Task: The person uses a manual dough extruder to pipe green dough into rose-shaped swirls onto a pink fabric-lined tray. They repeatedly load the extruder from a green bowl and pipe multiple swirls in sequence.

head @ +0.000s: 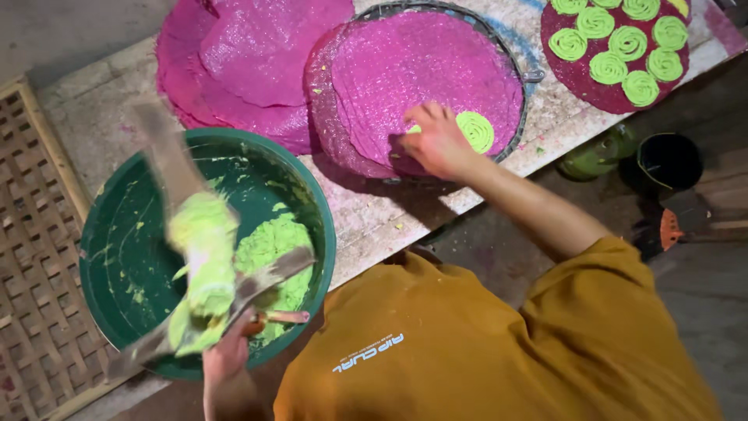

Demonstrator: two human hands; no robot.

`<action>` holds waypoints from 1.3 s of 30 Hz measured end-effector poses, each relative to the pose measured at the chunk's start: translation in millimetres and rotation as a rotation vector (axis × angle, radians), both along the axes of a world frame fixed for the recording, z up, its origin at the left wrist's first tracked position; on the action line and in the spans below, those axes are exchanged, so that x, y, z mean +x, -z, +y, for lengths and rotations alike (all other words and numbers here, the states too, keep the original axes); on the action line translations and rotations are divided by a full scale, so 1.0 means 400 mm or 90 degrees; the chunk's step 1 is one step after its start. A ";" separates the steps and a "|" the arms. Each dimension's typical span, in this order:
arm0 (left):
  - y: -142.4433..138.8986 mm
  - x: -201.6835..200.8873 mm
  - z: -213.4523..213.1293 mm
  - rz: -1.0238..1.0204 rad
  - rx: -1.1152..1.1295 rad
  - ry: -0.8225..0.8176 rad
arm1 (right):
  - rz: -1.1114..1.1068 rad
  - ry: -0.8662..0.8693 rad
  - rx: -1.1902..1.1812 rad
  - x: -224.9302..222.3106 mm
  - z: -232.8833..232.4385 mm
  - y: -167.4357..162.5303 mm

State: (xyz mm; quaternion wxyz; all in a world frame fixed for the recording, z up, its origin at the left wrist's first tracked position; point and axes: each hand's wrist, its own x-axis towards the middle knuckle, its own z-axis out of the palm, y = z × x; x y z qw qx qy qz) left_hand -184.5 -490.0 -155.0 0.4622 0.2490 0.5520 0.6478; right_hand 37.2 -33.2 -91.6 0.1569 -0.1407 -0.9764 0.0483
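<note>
My left hand grips the handles of a long press tool smeared with bright green dough. The tool is blurred and hangs over a dark green basin that holds a lump of green dough. My right hand rests with fingers bent on a round pink mesh mat lying in a wire-rimmed tray. It touches the edge of a green dough spiral on that mat. What lies under the palm is hidden.
A dark red round mat at the upper right carries several green spirals. A stack of pink mats lies at the top left on the stained table. A bamboo lattice lies at the left, a black bucket at the right.
</note>
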 end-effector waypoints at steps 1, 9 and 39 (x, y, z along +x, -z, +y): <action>0.013 -0.004 -0.023 0.067 -0.026 -0.035 | 0.026 0.008 0.011 0.006 -0.008 0.034; 0.030 0.007 -0.064 0.003 -0.102 -0.468 | 0.159 0.054 0.008 -0.050 -0.075 0.057; -0.066 0.014 -0.014 0.361 0.170 -0.726 | -0.260 -0.604 -0.255 -0.634 -0.725 -0.082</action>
